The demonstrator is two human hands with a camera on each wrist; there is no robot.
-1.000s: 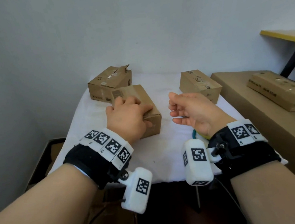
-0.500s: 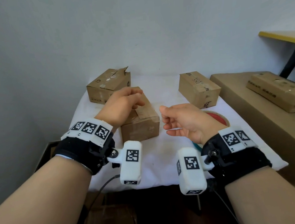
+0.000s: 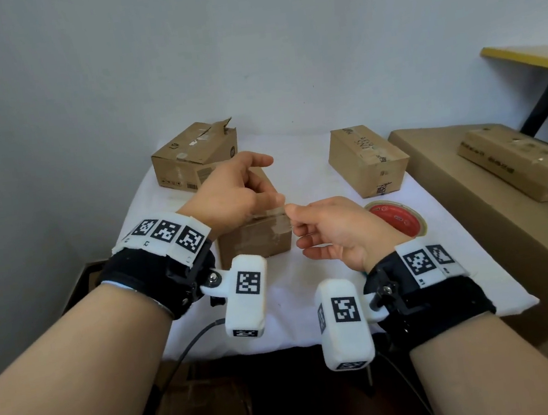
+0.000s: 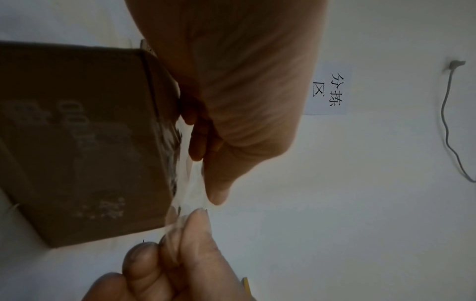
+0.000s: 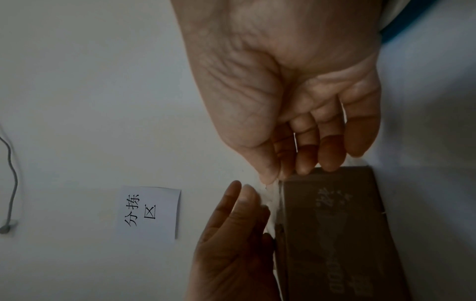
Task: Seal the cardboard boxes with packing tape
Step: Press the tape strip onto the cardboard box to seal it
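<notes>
A small cardboard box point(image 3: 256, 240) point(image 4: 85, 142) point(image 5: 335, 224) lies in the middle of the white-covered table point(image 3: 310, 292). At its near upper edge a short strip of clear tape point(image 4: 189, 195) point(image 5: 273, 201) runs between my two hands. My left hand point(image 3: 273, 197) point(image 4: 213, 189) pinches one end of the strip just above the box, index finger stretched out. My right hand point(image 3: 295, 213) point(image 5: 270, 179) pinches the other end between thumb and forefinger. A red-cored tape roll point(image 3: 396, 218) lies flat to the right of the box.
Two more boxes stand at the back, one with a torn flap at back left point(image 3: 195, 156), one at back right point(image 3: 367, 161). A large carton point(image 3: 497, 235) with a long box point(image 3: 522, 163) on it adjoins the table's right side. A paper label point(image 5: 149, 211) hangs on the wall.
My left hand has lifted off the box top and come to its near edge. My right hand has moved left to meet it, uncovering the tape roll. Both now pinch the tape strip.
</notes>
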